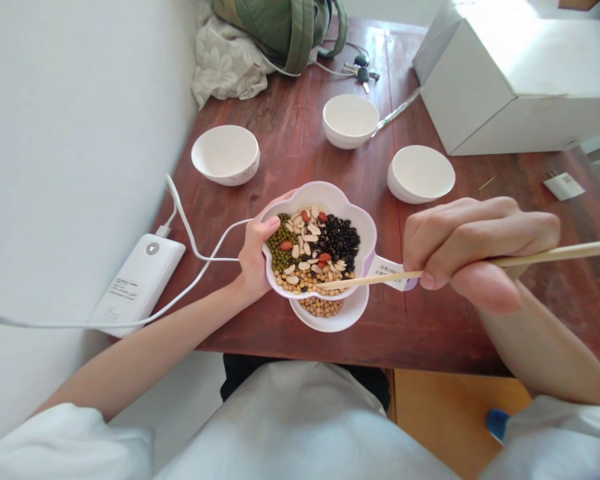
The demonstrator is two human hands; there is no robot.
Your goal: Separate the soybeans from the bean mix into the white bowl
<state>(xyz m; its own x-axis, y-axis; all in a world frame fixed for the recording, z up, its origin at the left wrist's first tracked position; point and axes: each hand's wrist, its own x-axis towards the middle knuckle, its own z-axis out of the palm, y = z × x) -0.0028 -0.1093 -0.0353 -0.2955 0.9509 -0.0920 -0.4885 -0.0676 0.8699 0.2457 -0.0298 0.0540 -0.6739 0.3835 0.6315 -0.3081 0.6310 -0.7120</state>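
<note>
My left hand point(254, 257) grips the left rim of a flower-shaped bowl point(353, 208) and holds it tilted above a small white bowl point(353, 312). The flower bowl holds mixed green beans, black beans, peanuts and yellow soybeans. The small bowl beneath holds yellow soybeans. My right hand point(473, 250) is closed on a pair of wooden chopsticks point(555, 254). Their tips rest at the front edge of the mixed beans, among the soybeans.
Three white bowls stand farther back on the wooden table point(430, 327): one to the left point(225, 154), one in the middle point(351, 120), one to the right point(421, 173). A white power bank point(137, 283) with cable lies left. A white box point(510, 80), keys point(361, 69) and a green bag point(280, 27) are at the back.
</note>
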